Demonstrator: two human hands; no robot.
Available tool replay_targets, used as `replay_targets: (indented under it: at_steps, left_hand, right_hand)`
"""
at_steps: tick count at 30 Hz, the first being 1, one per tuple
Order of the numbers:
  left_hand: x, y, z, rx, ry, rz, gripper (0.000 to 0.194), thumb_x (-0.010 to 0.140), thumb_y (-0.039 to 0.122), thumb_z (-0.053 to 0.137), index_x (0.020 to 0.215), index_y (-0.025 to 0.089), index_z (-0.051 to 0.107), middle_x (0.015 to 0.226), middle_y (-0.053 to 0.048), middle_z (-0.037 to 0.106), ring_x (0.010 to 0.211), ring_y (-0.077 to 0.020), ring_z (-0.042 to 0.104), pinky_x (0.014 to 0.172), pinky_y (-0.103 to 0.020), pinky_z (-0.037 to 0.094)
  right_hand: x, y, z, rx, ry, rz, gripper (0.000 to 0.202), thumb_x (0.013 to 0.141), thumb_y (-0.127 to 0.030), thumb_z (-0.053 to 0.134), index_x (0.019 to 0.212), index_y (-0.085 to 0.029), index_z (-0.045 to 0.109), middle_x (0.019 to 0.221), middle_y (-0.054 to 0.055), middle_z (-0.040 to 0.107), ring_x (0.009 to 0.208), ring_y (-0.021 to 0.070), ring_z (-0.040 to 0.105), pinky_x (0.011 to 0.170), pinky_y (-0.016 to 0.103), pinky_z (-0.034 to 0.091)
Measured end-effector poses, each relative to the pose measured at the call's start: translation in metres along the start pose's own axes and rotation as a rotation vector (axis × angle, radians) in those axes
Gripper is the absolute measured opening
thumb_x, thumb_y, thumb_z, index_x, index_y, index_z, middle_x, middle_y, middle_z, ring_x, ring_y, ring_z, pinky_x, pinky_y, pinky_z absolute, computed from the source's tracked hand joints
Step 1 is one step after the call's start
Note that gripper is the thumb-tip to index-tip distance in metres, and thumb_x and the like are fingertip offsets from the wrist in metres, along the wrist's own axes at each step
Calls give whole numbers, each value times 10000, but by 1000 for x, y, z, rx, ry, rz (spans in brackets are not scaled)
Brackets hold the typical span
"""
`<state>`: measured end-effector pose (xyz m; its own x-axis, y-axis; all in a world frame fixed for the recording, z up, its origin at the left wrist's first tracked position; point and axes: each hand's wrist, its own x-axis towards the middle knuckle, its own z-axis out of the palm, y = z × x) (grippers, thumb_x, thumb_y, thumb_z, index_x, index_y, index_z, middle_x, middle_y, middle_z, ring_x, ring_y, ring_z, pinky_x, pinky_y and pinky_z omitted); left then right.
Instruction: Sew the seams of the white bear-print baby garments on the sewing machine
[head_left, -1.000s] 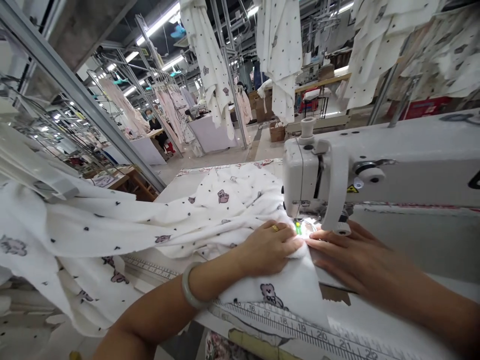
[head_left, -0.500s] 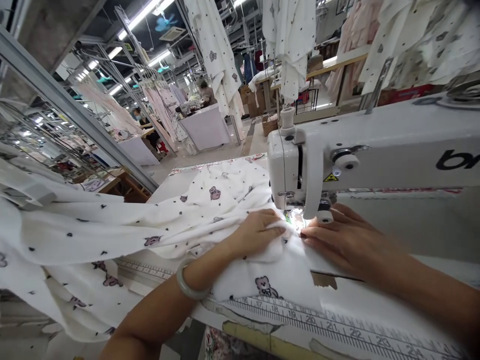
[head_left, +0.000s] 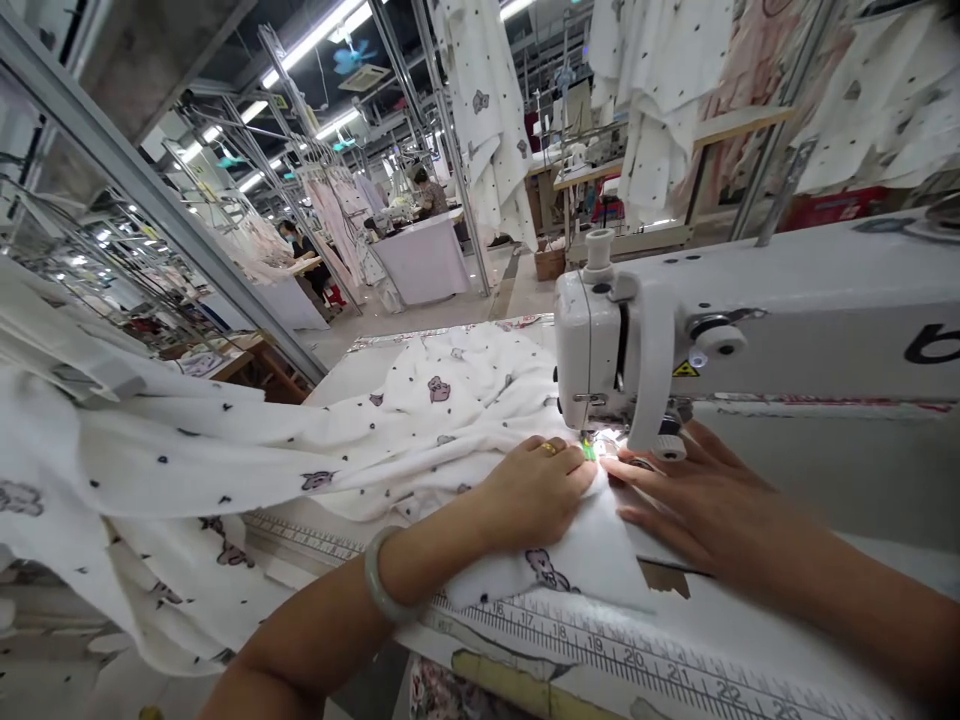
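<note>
White fabric printed with bears and small dark marks runs across the table to a sewing machine. Beside the lit needle area, my left hand has its fingers curled down on the fabric, closed on it; its thumb is hidden. A ring and a pale bangle are on that hand and wrist. My right hand lies right of the needle with fingers stretched out, fingertips on the fabric's edge; some fingers pass behind the machine head. A small green piece shows at the presser foot.
A printed ruler strip runs along the table's front edge. More fabric hangs down at the left. Printed garments hang on racks beyond the machine. Other people sit at tables in the background, one by a white-draped table.
My left hand has closed up, its fingers drawn from stretched to curled beside the needle. My right hand stays close to the needle. The whole view has shifted slightly.
</note>
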<state>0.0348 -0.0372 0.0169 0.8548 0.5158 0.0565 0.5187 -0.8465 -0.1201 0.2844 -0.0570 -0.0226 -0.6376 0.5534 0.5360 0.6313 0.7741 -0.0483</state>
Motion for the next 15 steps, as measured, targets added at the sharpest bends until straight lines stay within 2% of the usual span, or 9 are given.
replay_targets:
  at_steps: [3, 7, 11, 13, 15]
  left_hand:
    - [-2, -1, 3, -10, 52, 5, 291, 1031, 213, 491, 1275, 106, 608, 1253, -133, 698, 1159, -261, 638, 1014, -412, 511]
    - [-7, -7, 8, -79, 108, 19, 283, 1060, 274, 470, 1256, 127, 611, 1248, -112, 706, 1205, -259, 633, 1048, -408, 495]
    - [-7, -25, 12, -197, 149, 96, 327, 1070, 369, 459, 1235, 140, 623, 1259, -119, 711, 1223, -255, 640, 1076, -401, 489]
    - [-8, -33, 9, -258, 146, 146, 379, 1071, 424, 456, 1259, 138, 619, 1298, -136, 703, 1257, -255, 633, 1115, -399, 475]
    - [-13, -37, 2, -298, 122, 171, 441, 1061, 468, 480, 1333, 138, 585, 1357, -146, 681, 1309, -262, 611, 1164, -409, 448]
  right_hand:
    - [-1, 4, 0, 21, 16, -15, 282, 1101, -402, 468, 1295, -261, 617, 1079, 43, 762, 954, 254, 705, 1166, 549, 299]
    - [4, 2, -9, 83, 21, -91, 236, 1107, -314, 459, 1191, -266, 674, 1076, 9, 761, 903, 206, 708, 1113, 470, 379]
    - [7, -9, -16, 161, 6, -220, 291, 1099, -250, 472, 1331, -231, 647, 1122, 34, 773, 1112, 231, 689, 1106, 454, 412]
    - [8, -17, -18, 192, -56, -281, 339, 1086, -249, 501, 1403, -208, 613, 1213, 52, 766, 1205, 247, 662, 1124, 471, 419]
    - [10, -27, -21, 237, -117, -311, 331, 1083, -237, 489, 1376, -196, 638, 1258, 64, 757, 1257, 250, 647, 1146, 469, 422]
